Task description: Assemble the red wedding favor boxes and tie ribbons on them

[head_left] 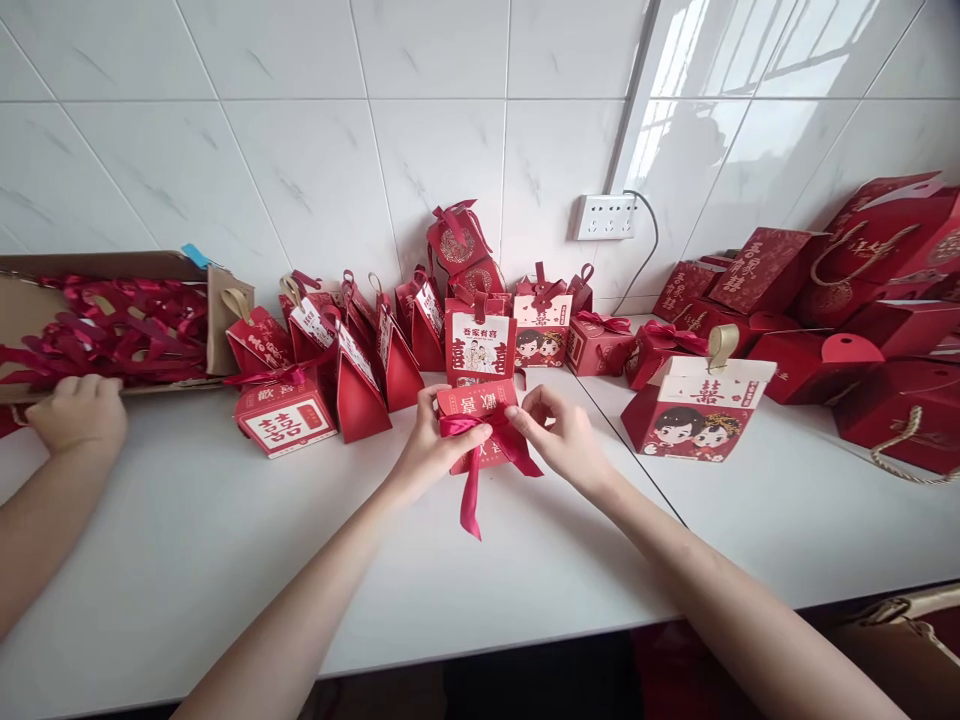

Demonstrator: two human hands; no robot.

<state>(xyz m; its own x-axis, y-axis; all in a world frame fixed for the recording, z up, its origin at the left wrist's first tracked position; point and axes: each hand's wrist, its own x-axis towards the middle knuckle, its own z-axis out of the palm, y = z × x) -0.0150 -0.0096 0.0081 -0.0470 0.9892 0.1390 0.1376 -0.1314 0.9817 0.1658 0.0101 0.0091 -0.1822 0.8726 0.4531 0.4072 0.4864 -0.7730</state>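
Observation:
A small red gift box with gold lettering is held over the white table, a dark red ribbon tied around it with its tails hanging down. Around the box's left side my left hand is closed, the thumb pressing on the ribbon's middle. My right hand pinches the ribbon at the right side of the box, thumb and forefinger together. Just behind stands a red box with a couple printed on it. A white-fronted red box with a ribbon sits to the left.
Left, a cardboard box holds many red ribbons, with another person's hand at its front edge. Red gift boxes line the wall. A cartoon-couple box and piled larger boxes stand right, a socket on the wall.

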